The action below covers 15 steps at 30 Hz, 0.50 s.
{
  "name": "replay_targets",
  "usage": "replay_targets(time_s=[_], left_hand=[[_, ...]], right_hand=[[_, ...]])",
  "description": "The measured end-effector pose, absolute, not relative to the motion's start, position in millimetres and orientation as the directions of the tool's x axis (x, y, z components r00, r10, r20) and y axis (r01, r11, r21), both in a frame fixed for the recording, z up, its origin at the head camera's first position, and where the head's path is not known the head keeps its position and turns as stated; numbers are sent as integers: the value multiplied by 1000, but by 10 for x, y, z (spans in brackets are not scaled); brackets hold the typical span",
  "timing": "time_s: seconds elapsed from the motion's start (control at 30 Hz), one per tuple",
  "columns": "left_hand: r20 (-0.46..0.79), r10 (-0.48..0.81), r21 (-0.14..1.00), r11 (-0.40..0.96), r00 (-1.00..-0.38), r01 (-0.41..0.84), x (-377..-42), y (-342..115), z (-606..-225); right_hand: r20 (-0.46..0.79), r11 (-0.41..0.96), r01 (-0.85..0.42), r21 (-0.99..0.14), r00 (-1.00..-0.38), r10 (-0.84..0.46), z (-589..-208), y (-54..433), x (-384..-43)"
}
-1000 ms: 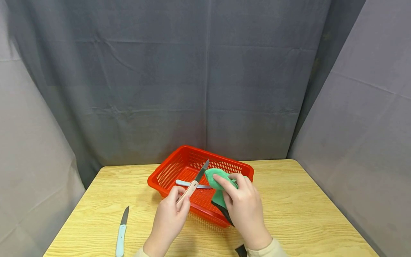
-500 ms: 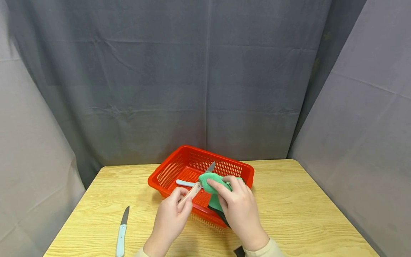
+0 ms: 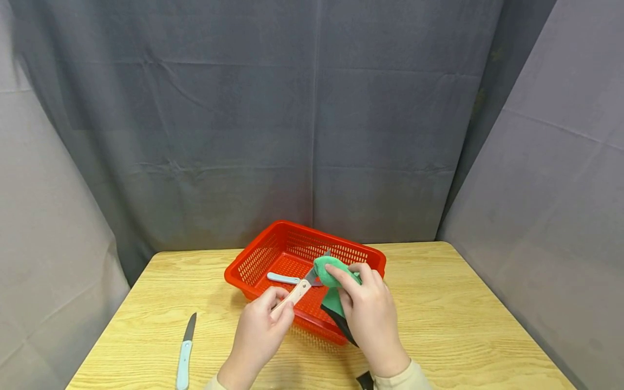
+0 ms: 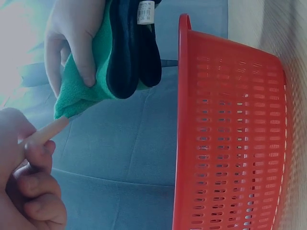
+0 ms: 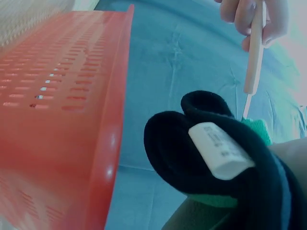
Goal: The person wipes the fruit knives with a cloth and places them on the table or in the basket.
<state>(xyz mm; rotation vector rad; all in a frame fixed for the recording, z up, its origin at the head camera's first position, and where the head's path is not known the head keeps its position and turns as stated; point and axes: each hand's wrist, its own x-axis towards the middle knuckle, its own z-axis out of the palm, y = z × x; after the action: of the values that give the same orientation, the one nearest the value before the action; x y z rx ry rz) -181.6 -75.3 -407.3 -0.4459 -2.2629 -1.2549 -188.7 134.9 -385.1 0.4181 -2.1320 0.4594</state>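
My left hand (image 3: pixel 260 327) grips the pale pink handle of a paring knife (image 3: pixel 294 295), its blade pointing up and away over the basket. Fingers and thumb of my right hand (image 3: pixel 368 311) pinch a green cloth (image 3: pixel 336 271) folded around the blade; a bit of blade shows near the handle and the tip sticks out beyond. The cloth's dark backing and a white label (image 5: pixel 220 149) hang below, seen in the right wrist view. Inside the red basket (image 3: pixel 239 279) lies a second knife (image 3: pixel 283 278) with a light blue handle, its blade partly behind the held knife.
Another knife (image 3: pixel 184 357) with a light blue handle lies on the wooden table (image 3: pixel 463 314) at the left, blade pointing away. A small black strip (image 3: pixel 365 380) shows by the right sleeve. Grey curtains (image 3: pixel 234 135) stand behind and at both sides.
The cloth in my right hand slid down the blade to the handle, then back up toward the tip. My left hand keeps its grip on the knife, shifting slightly right.
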Motion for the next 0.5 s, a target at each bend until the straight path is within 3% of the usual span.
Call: replay_targets(time_s=[0.27,0.5], left_hand=[[582,46,679,522,-812,516,-1793,-736,-4063],[465,35,765,487,-885,422,-1785,-736,-4020]], right_hand=[[828,898,-385,-215,-560,-42,-3852,1426,-1923],[845,907,-314,-279,-529,77,-3821,1455,-1904]])
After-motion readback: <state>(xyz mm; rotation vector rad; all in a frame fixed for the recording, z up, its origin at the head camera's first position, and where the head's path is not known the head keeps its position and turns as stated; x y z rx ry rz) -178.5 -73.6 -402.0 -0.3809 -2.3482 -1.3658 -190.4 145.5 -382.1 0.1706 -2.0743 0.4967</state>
